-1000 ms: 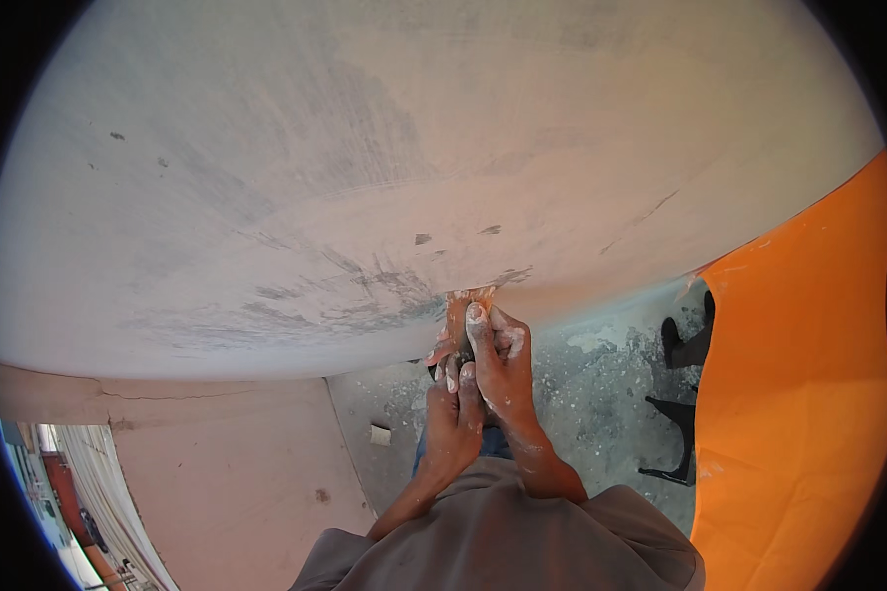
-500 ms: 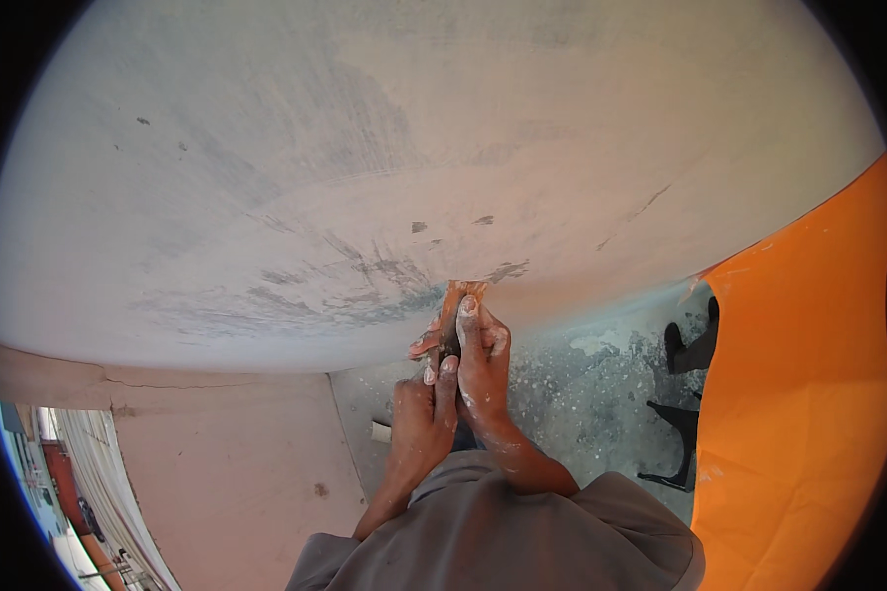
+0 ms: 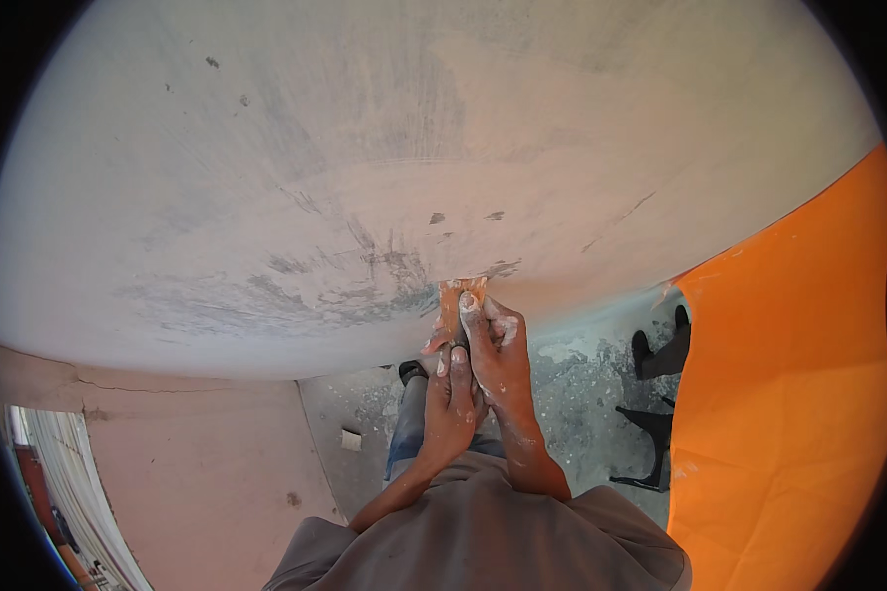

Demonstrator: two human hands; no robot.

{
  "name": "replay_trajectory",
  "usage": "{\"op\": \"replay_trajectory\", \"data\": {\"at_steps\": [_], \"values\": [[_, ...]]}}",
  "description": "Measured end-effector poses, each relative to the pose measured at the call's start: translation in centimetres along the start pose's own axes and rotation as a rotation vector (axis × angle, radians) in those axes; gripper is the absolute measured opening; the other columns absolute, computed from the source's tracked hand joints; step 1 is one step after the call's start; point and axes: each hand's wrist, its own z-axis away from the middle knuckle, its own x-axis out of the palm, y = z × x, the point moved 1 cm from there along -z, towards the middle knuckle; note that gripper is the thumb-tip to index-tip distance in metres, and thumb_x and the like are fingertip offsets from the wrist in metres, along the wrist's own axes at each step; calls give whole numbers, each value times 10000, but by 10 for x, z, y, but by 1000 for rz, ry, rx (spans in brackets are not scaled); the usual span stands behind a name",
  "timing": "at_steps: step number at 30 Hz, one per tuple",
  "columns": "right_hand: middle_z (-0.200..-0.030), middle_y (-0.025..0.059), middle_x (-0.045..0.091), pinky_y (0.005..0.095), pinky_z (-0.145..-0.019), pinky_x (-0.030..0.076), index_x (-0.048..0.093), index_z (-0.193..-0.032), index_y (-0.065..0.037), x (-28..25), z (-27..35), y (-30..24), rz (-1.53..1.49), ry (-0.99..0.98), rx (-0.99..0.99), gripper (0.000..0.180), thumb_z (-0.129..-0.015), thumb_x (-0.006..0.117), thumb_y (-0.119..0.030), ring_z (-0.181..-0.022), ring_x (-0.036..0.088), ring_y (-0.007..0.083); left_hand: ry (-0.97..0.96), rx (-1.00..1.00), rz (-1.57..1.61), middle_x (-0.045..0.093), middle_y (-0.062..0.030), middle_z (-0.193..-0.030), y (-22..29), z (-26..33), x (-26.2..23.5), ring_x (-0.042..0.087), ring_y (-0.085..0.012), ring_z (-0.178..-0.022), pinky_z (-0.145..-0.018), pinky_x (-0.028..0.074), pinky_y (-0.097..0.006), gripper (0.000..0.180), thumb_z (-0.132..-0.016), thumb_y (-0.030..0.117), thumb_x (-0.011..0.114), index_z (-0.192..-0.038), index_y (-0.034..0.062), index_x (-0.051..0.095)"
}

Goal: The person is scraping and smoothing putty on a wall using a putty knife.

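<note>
A flat orange-brown blade, which looks like a putty knife [image 3: 450,307], is held upright between my hands, its top edge at the lower part of a pale plastered wall [image 3: 581,128]. My right hand [image 3: 504,362] is closed on it, thumb pressed along the blade's face and fingertips showing at its left side. Just below, my left hand [image 3: 448,419] is closed around the lower end, thumb pointing up. Most of the handle is hidden by the hands. White smears mark the blade and both hands. Dark grey scuffed patches lie on the wall left of the blade.
An orange sheet [image 3: 779,394] hangs at the right. Beside it, a dark-shod foot [image 3: 650,357] and a black stand-like object [image 3: 650,443] are on the speckled grey floor [image 3: 581,414]. A small pale block [image 3: 351,440] lies left of my leg. A pinkish surface [image 3: 197,453] fills the lower left.
The view has shifted, bringing my leg and shoe into sight left of my hands. The blade has turned to show more of its broad face. Both hands keep their hold.
</note>
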Motion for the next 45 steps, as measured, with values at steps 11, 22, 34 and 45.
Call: {"op": "replay_trajectory", "data": {"at_steps": [11, 22, 34, 45], "values": [[-838, 133, 679, 276, -478, 506, 596, -1032, 53, -5, -2, -9, 215, 7, -46, 314, -1076, 482, -236, -613, 669, 177, 2, -69, 25, 593, -61, -1120, -42, -10, -8, 550, -61, -879, -682, 450, -193, 466, -1114, 317, 340, -1483, 33, 353], [-704, 124, 650, 290, -512, 543, 563, -955, 47, 23, -9, 4, -232, 31, -186, 374, -1091, 441, -279, -568, 645, 166, -13, 313, -781, 520, -24, -599, 56, -11, -19, 392, -58, -593, -484, 292, -302, 334, -1078, 185, 461, -860, -46, 563], [-782, 88, 692, 238, -492, 499, 653, -1088, 51, 0, 13, 10, 177, 63, -79, 271, -1052, 524, -184, -659, 698, 133, -168, 233, -165, 472, 22, -693, -57, 0, -47, 378, -58, -544, -502, 347, -224, 179, -1105, 197, 348, -1080, 61, 460], [-800, 99, 707, 250, -489, 499, 642, -1059, 50, 3, -2, 30, 213, 92, 7, 267, -1050, 537, -196, -678, 716, 155, 278, -153, 411, 556, 9, -731, -44, -13, -26, 490, -52, -626, -504, 369, -232, 265, -1116, 272, 342, -1054, 79, 513]]}}
